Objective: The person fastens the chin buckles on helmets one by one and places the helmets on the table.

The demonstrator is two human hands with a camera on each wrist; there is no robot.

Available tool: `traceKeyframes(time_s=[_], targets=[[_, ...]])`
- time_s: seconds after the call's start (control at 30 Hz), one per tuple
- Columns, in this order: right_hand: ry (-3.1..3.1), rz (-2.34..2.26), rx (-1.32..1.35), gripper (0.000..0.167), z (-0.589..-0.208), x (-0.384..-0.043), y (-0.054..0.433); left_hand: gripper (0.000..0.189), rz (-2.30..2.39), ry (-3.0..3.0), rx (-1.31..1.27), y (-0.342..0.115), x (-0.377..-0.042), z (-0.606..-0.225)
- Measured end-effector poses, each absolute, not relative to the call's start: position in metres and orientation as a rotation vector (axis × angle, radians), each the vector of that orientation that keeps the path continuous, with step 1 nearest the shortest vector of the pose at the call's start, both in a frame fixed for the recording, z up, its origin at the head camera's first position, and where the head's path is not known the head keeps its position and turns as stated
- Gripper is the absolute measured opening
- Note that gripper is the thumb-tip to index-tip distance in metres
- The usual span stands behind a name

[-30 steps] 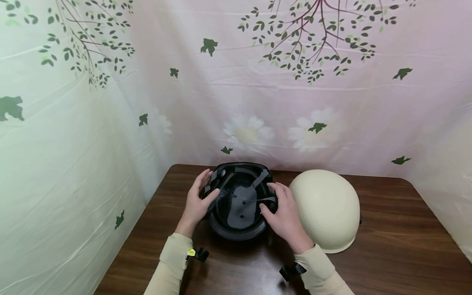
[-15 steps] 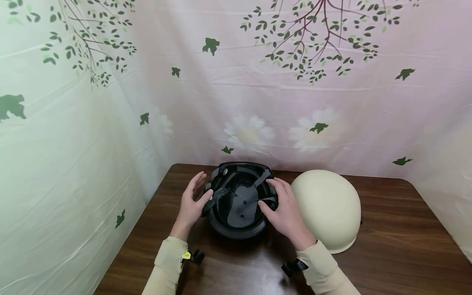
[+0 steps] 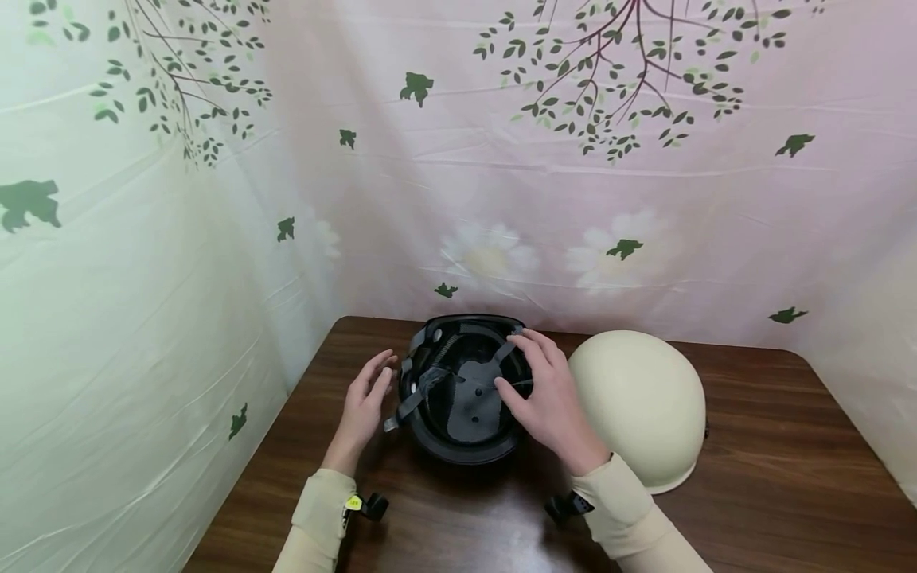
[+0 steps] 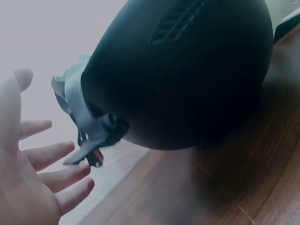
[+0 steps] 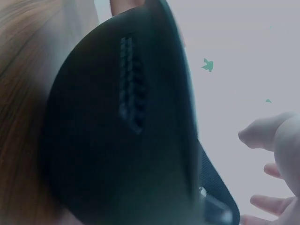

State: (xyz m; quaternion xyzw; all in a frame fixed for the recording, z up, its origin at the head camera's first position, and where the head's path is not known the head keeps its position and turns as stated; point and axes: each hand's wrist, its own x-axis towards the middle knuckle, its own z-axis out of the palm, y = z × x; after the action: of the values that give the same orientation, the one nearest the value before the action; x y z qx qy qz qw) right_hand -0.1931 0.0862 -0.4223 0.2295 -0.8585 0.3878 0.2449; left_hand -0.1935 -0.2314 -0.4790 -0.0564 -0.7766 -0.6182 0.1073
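A black helmet lies upside down on the table, its padded inside and chin straps facing up. Over its left rim hangs a grey strap. Just left of that rim my left hand is held with fingers spread loosely and nothing in them. In the left wrist view the strap and its dark buckle dangle near the fingertips; whether they touch is unclear. My right hand hovers over the right rim, fingers loosely bent, apart from the shell in the right wrist view.
A cream helmet sits dome up, right of the black one and close to my right forearm. The brown wooden table meets patterned cloth walls at the back and sides.
My left hand has come off the black helmet's left rim and moved left; the strap there now hangs outside. The right hand has lifted slightly from the right rim.
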Motion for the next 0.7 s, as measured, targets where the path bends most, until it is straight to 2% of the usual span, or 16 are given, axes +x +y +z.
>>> traceKeyframes(time_s=[0.3,0.7], targets=[[-2.386,1.092,0.802,0.059,-0.402,-0.194,0.072,0.047,-1.902,-2.281,-0.129,-0.229,-0.196,-0.487],[-2.477,1.150,0.966,0.057,-0.394,-0.196,0.050,0.042,-1.824,-2.331,-0.134,-0.223,-0.197,-0.495]])
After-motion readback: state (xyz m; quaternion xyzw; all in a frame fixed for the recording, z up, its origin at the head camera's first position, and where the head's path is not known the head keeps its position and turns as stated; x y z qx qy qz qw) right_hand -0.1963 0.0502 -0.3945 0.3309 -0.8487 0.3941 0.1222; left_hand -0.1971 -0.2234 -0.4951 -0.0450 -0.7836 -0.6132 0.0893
